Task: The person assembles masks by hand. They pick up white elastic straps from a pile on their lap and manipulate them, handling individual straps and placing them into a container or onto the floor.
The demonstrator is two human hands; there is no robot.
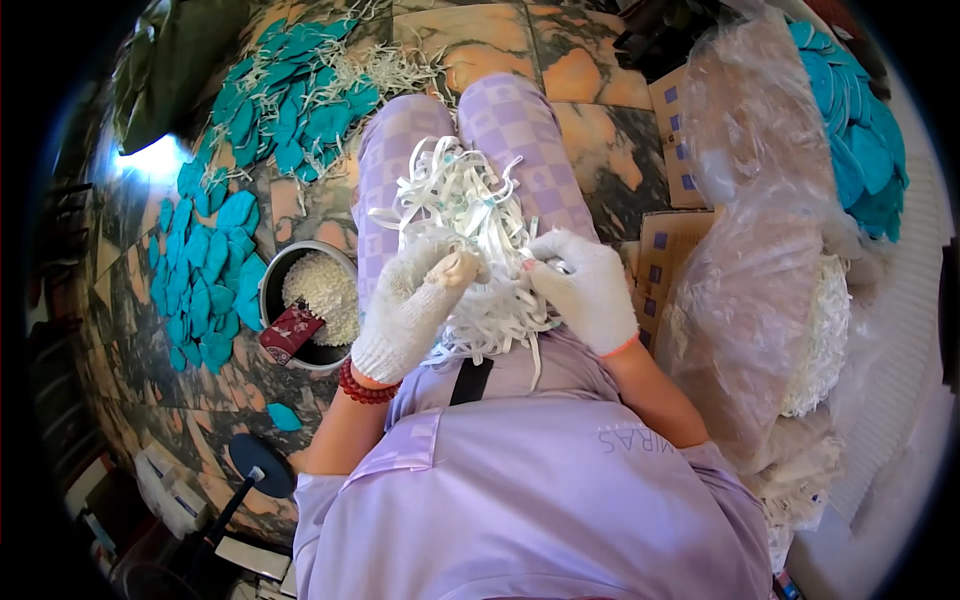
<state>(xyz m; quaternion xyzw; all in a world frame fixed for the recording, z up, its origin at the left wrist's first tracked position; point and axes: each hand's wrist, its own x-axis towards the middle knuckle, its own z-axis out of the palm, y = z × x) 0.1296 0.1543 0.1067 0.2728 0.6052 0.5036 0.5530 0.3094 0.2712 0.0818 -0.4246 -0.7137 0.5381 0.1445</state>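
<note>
Gloves cover both hands as the left hand (415, 300) and right hand (583, 285) close their fingers on a tangled heap of white straps (470, 215) resting on the lap, beside a metal bowl (275, 285).

white knit gloves cover the left hand (408, 300) and right hand (587, 288); red bead bracelet, lilac checked clothes.

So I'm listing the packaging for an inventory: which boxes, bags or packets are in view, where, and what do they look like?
Cardboard boxes: flattened, on the floor right of the lap, tan with small blue squares.
Clear plastic bag: large and crinkled, far right.
Dark red packet: small, rectangular, patterned, leaning in the metal bowl by the left hand.
</note>
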